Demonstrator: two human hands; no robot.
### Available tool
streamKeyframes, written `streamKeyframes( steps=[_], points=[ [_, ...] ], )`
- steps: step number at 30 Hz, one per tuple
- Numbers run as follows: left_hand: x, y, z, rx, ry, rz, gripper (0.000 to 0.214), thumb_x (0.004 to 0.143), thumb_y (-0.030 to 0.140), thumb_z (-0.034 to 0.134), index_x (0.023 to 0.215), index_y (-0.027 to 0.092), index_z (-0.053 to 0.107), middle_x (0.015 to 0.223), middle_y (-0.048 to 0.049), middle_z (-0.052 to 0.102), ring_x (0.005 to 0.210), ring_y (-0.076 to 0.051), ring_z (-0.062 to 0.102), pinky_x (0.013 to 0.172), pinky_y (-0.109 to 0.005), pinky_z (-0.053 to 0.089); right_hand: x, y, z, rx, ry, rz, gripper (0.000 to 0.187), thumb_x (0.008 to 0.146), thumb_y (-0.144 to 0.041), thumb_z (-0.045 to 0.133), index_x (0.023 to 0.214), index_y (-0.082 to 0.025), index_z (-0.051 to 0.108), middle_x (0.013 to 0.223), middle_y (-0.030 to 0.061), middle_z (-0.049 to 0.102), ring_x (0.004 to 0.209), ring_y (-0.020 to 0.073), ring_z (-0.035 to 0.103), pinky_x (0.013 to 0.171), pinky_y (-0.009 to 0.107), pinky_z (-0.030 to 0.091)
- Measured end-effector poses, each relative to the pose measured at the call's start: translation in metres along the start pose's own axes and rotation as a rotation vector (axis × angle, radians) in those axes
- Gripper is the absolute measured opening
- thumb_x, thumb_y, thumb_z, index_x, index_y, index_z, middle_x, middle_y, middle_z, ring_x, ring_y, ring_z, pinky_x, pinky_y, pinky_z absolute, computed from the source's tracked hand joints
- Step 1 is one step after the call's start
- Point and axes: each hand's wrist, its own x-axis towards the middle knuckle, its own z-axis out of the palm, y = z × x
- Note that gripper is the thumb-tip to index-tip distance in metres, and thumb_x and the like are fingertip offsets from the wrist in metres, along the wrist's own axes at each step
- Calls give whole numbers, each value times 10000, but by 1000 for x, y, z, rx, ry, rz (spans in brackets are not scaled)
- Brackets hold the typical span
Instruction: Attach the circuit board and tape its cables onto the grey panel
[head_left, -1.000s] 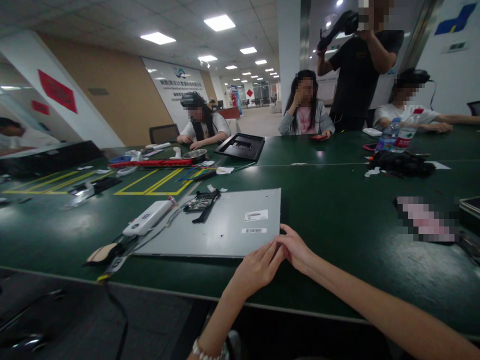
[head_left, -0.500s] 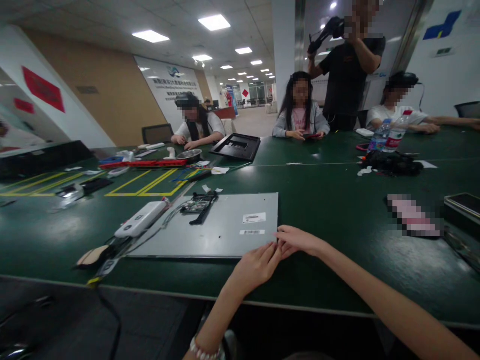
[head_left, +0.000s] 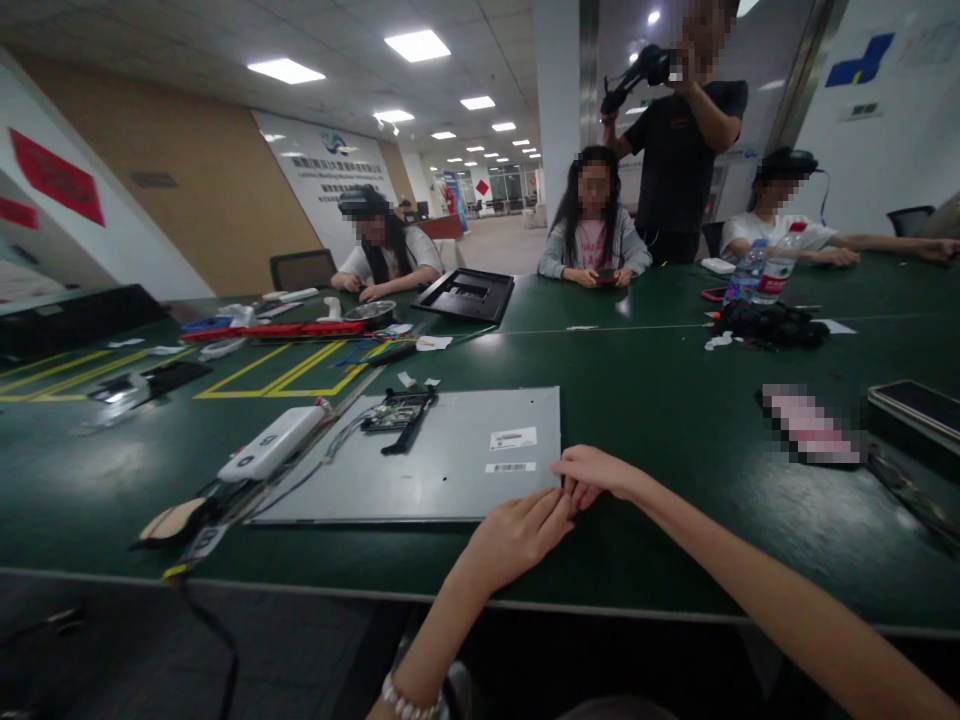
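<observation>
A flat silver metal panel point(head_left: 450, 440), like the back of a display screen, lies on the green table with two white labels near its right side. My left hand point(head_left: 517, 535) grips its near right corner, fingers bent together. My right hand point(head_left: 596, 474) meets it there, pinching the panel's right edge; the fingertips of both hands overlap and are partly hidden. On the panel's far left part rests a small circuit board point(head_left: 394, 412) with a black bracket and grey cables. A white power bank-like device point(head_left: 274, 442) lies along the panel's left side, cables beside it.
A black frame point(head_left: 431, 296) lies across the table near a seated person point(head_left: 390, 255). Bottles point(head_left: 780, 265), a dark bundle point(head_left: 772, 324), a pink phone point(head_left: 810, 425) and a dark box point(head_left: 919, 415) are at the right. Other people sit or stand opposite.
The view has shifted slightly, so most of the table and room appear further left. Both hands stay at the panel's corner, with the fingers only slightly moved.
</observation>
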Motion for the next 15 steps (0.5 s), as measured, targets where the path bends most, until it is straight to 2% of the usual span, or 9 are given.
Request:
streamKeyframes(
  steps=[5,8,10,12,15],
  points=[
    [-2,1,-8,-22,80,-28,232,909,204,503,1116,126,571,1074,-94,683,945,-167,665,762,-272,570,1,7,-10,-117,46,7,244,940,-293,475,748,-147,513,549,8,650,424,85,610,377,129,343],
    [-6,-3,-11,-18,156,-60,242,891,179,512,1118,125,577,1067,-93,692,958,-174,663,793,-281,563,-1,12,-18,-158,89,9,258,943,-305,480,743,-147,519,558,1,647,414,69,593,370,130,310],
    [-9,-11,-14,-9,196,-127,260,889,175,500,1134,134,579,1064,-96,695,964,-178,663,812,-285,555,-5,15,-25,-173,108,14,262,948,-314,472,756,-145,528,574,4,650,425,66,591,371,134,304],
    [-15,-27,-16,13,206,-268,276,895,192,486,1149,147,583,1065,-95,696,955,-183,666,824,-291,544,-11,17,-32,-183,120,19,266,953,-315,458,765,-144,534,587,9,651,433,65,586,374,139,302],
    [-30,-72,-17,29,168,-638,304,915,265,450,1171,168,584,1112,-83,682,960,-199,660,842,-303,522,-21,21,-42,-197,132,28,282,963,-327,428,781,-142,538,606,16,652,440,61,577,381,145,307]
  ],
)
